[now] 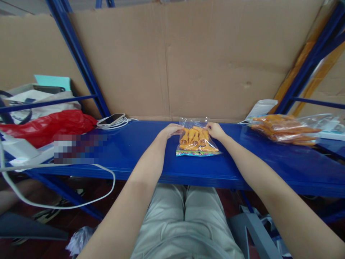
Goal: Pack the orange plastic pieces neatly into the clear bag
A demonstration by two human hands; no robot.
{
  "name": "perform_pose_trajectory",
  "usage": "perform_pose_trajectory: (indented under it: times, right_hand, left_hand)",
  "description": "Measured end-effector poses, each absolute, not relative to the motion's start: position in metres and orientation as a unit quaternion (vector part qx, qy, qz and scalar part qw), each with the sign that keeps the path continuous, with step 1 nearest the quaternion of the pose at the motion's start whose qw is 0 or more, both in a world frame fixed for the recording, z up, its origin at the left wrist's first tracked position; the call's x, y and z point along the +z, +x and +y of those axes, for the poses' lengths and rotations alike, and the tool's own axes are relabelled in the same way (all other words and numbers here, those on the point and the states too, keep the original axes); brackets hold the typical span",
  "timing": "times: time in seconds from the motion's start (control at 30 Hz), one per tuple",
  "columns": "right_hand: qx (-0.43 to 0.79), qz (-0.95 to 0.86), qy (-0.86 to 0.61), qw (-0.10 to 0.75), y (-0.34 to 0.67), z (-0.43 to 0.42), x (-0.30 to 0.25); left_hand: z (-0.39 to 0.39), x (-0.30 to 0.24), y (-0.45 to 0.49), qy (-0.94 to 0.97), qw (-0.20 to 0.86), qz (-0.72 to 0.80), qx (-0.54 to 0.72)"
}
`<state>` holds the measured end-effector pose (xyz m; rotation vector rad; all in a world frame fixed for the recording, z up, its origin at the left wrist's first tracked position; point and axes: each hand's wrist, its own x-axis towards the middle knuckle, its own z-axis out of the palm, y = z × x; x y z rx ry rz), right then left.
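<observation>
A clear plastic bag (198,138) lies on the blue table in front of me. Inside are several orange plastic pieces with round, flared ends, and a colourful printed strip runs along the bag's near edge. My left hand (172,130) is at the upper left edge, its fingers closed on the plastic. On the opposite side, my right hand (215,130) pinches the upper right edge with fingers bent. The fingertips of both hands are partly hidden against the bag.
On the right are stacked clear bags of orange pieces (285,129). A phone (113,119) rests on a coiled white cable at the left, beside a red plastic bag (54,124). Cardboard (167,64) stands behind the blue table (134,151). A white cable (114,180) loops below its front edge.
</observation>
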<state>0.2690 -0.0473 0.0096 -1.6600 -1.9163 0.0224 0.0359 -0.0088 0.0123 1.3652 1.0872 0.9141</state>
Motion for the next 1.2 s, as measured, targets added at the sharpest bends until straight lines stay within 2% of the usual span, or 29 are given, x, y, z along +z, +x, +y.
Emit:
perform_pose_trajectory:
  times: [0.23,0.43,0.63,0.8,1.07,1.2]
  right_hand:
    - [0.045,-0.723,-0.596,0.346,0.269,-0.039,0.004]
    - [0.24,-0.645,-0.571,0.447,0.27,-0.037,-0.002]
    - [0.363,-0.613,-0.541,0.447,0.271,-0.037,-0.002]
    - [0.364,-0.615,-0.54,0.444,0.271,-0.038,-0.001]
    - [0.311,-0.611,-0.55,0.477,0.268,-0.036,-0.001]
    - [0.319,-0.611,-0.54,0.483,0.271,-0.035,-0.002]
  left_hand:
    - [-0.002,0.009,0.036,0.567,0.554,0.466,0.394]
    - [-0.001,0.006,0.037,0.562,0.536,0.47,0.42]
    - [-0.003,0.006,0.033,0.584,0.561,0.417,0.412]
    - [-0.004,0.006,0.033,0.601,0.56,0.41,0.396]
    - [-0.001,0.004,0.042,0.604,0.473,0.449,0.458]
    - [-0.004,0.005,0.042,0.606,0.479,0.423,0.473]
